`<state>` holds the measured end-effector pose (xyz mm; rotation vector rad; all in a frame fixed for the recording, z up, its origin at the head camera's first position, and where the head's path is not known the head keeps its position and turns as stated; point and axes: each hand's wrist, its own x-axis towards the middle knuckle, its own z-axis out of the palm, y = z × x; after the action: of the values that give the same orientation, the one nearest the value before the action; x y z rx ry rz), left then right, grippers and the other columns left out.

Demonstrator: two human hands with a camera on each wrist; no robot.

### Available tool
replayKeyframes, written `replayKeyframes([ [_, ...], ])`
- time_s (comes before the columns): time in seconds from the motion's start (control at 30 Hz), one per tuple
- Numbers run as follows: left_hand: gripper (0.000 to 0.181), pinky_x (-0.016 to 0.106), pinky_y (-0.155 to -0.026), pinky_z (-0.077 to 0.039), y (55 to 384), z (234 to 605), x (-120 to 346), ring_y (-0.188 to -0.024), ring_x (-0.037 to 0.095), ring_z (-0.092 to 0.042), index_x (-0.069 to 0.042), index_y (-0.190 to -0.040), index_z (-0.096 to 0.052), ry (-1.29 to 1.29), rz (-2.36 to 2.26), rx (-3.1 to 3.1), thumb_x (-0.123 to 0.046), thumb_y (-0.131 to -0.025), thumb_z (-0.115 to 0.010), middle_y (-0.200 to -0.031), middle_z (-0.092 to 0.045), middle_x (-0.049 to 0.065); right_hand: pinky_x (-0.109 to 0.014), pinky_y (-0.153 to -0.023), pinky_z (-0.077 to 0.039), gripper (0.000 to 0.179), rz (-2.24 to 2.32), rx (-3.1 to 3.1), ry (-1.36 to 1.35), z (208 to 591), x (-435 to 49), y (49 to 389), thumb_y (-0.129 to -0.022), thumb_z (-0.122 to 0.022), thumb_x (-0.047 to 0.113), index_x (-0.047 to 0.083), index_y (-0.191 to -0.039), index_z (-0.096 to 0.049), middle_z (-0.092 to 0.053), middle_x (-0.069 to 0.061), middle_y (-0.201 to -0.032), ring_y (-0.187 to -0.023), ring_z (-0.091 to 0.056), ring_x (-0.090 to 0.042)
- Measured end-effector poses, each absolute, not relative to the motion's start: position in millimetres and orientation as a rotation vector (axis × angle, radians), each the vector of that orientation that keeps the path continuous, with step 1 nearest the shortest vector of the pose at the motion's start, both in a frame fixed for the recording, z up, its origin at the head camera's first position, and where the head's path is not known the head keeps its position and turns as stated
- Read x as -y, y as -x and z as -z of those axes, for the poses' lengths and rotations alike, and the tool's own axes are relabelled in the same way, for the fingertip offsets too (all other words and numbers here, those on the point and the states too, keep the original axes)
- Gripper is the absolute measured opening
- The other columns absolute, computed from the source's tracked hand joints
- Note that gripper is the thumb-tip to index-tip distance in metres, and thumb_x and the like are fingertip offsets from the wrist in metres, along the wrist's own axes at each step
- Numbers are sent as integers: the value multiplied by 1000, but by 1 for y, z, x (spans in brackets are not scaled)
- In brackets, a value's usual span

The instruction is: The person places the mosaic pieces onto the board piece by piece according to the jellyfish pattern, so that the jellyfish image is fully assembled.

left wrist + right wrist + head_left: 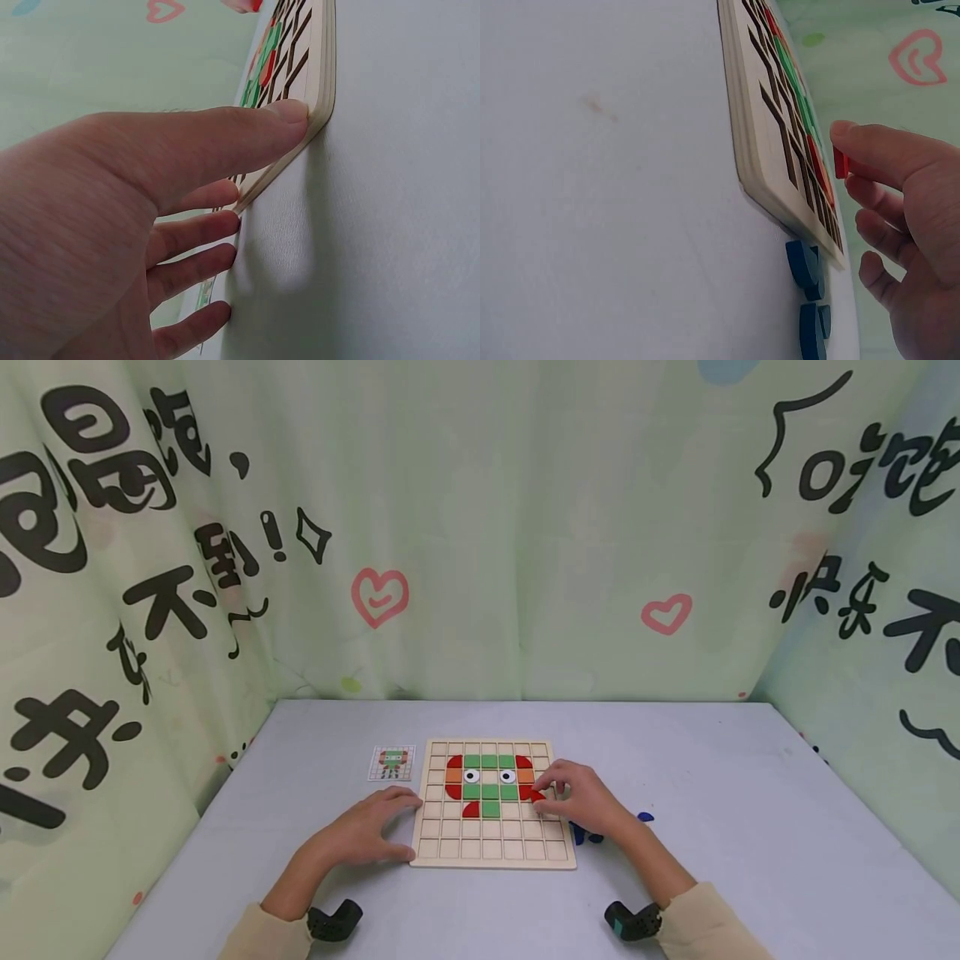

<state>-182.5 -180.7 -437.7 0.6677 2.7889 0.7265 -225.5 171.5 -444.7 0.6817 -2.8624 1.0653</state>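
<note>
A wooden grid board (529, 852) lies on the table, partly filled with red, green and orange tiles (490, 792) and two eye tiles (471, 776). My left hand (367, 828) rests along its left side; the left wrist view shows the thumb on the near corner and straight fingers at the edge. Over the board's right side, my right hand (585, 797) pinches a small red piece (841, 162) between thumb and fingers. A red quarter-round tile (471, 810) sits beside a green tile (491, 809) in the lowest filled row.
A small picture card (392, 763) with a green-and-red figure lies left of the board's far corner. Several dark blue pieces (802, 264) lie on the table (712, 827) by the board's right edge, partly behind the right hand. Printed curtains (517, 543) surround the table.
</note>
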Motion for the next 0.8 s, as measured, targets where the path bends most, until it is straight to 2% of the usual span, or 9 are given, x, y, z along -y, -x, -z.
replayKeyframes([
  [0.37,68,55,-110,-37,184,438,182,-136,33,-41,-13,-134,-55,-679,-725,-2784,-36,-75,-81,-143,-48,8,-19,-61,-44,16,-1136,2855,-816,446,-155,220,-80,-79,20,16,-95,-73,-61,5,-83,-70,-50,-9],
  [0.8,68,55,-110,-36,184,438,181,-136,33,-41,-12,-134,-56,-683,-734,-2781,-35,-75,-81,-143,-48,8,-18,-60,-43,13,-1093,2882,-814,448,-149,220,-81,-78,16,17,-93,-73,-59,9,-77,-67,-49,-7],
])
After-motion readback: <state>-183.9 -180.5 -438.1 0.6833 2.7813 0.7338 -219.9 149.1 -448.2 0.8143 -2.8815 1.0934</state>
